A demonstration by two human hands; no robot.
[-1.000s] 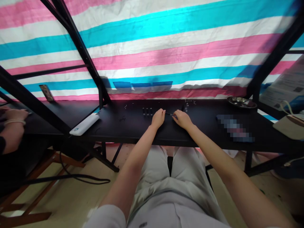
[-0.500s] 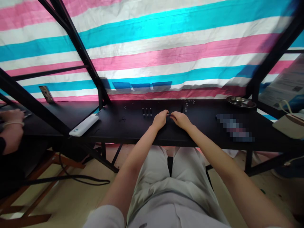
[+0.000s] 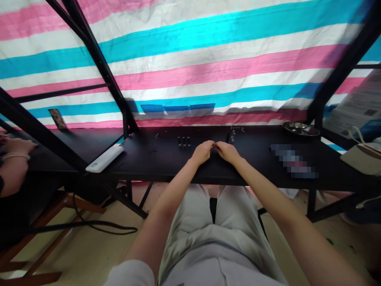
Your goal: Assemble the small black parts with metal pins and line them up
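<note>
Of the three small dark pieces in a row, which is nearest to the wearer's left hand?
The rightmost dark piece; the other two are farther from the left hand.

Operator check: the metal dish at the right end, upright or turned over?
Upright: the metal dish shows its hollow, shiny inside facing up, its rim uppermost, on the black table. Whether it holds anything, I cannot tell.

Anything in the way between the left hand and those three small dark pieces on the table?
Nothing visible. Only black tabletop lies between the left hand and the three small dark pieces, in a row to its left. The right hand is on the opposite side.
</note>
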